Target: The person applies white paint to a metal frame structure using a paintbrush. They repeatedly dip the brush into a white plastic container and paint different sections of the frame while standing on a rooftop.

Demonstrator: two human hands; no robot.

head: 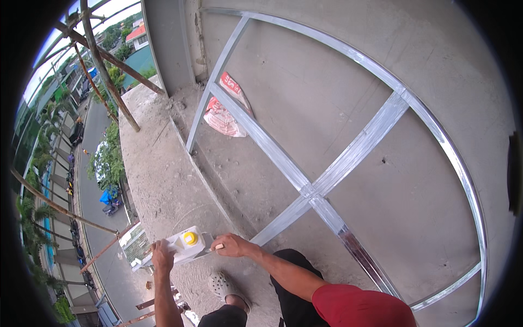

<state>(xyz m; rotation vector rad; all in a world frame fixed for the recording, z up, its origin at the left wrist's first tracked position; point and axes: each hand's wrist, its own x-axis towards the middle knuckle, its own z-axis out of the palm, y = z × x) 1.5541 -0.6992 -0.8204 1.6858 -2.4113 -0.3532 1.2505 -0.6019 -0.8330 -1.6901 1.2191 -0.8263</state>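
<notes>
My left hand grips the left end of a white plastic jug with a yellow screw cap facing up. My right hand is closed around a tool with a pale handle, probably a paintbrush; its working end beside the jug is hard to make out. To the right stands a metal frame with crossing bars, mostly coated silver. Its lower diagonal bar has a dark reddish-brown stretch. Neither hand touches the frame.
A concrete ledge drops off on the left to a street far below. Wooden scaffold poles stand outside it. A red and white sack lies behind the frame. My clog-shod foot rests on the ledge.
</notes>
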